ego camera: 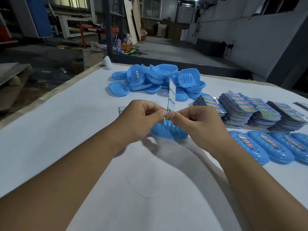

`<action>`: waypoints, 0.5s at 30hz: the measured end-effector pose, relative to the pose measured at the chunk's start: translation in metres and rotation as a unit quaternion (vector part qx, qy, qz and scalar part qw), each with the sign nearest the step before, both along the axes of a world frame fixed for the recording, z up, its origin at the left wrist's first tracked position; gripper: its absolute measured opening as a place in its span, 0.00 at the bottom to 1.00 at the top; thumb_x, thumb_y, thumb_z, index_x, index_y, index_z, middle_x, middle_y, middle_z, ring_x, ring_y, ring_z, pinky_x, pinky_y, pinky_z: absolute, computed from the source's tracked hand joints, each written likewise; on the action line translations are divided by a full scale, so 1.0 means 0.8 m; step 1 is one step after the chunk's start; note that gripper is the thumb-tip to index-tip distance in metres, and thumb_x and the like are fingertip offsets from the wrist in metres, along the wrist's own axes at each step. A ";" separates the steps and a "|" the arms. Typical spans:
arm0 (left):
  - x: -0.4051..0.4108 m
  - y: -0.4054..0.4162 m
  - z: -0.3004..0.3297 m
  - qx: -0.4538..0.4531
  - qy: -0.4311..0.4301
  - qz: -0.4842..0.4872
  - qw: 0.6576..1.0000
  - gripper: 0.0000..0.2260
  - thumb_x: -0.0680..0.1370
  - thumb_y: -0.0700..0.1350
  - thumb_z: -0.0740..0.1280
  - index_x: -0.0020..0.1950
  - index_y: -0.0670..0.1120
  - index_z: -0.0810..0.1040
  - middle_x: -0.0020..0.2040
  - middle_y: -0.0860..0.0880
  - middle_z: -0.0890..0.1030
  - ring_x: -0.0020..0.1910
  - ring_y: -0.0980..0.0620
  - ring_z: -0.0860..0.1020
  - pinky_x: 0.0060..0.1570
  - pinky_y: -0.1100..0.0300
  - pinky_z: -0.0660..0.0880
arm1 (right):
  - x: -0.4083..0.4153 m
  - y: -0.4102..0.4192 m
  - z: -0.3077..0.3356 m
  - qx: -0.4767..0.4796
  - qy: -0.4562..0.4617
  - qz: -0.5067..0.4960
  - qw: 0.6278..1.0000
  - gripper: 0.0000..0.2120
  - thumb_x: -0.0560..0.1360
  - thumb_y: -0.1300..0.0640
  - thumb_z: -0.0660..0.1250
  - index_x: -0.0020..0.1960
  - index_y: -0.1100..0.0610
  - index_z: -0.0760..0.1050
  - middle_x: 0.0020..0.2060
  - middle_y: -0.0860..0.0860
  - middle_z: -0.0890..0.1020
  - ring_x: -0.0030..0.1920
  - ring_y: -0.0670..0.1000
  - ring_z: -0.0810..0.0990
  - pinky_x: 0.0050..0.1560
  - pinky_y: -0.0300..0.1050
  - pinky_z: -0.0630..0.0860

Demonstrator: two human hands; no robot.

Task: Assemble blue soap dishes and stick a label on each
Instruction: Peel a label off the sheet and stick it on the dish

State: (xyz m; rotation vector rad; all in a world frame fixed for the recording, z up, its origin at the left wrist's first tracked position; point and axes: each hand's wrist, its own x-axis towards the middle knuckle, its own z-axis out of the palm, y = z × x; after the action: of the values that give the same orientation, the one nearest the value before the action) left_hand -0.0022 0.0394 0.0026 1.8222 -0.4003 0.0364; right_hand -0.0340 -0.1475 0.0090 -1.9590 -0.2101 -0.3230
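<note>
My left hand and my right hand meet over the middle of the table. Both pinch the lower end of a label strip, which stands upright between them with its white back toward me. Under the hands lies a blue soap dish with a slotted tray. A pile of loose blue soap dish parts sits farther back. On the right lies a row of assembled, labelled soap dishes.
Stacks of printed label sheets stand at the right behind the finished row. A white bottle-like object lies at the table's far edge. A small green-edged scrap lies left of my left hand. White cloth covers the table.
</note>
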 end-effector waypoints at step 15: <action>0.010 0.008 0.001 0.047 0.014 0.128 0.991 0.09 0.75 0.48 0.71 0.34 0.52 0.84 0.32 0.57 0.83 0.28 0.61 0.75 0.27 0.67 0.70 | 0.002 -0.005 0.007 0.063 0.066 -0.040 0.995 0.08 0.73 0.51 0.76 0.37 0.52 0.87 0.34 0.50 0.86 0.31 0.42 0.74 0.32 0.32 0.70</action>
State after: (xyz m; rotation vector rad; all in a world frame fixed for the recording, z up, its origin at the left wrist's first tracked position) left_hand 0.0056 0.0455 0.0037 1.9559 -0.1482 0.1708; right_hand -0.0327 -0.1518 0.0147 -1.8583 -0.0255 -0.2520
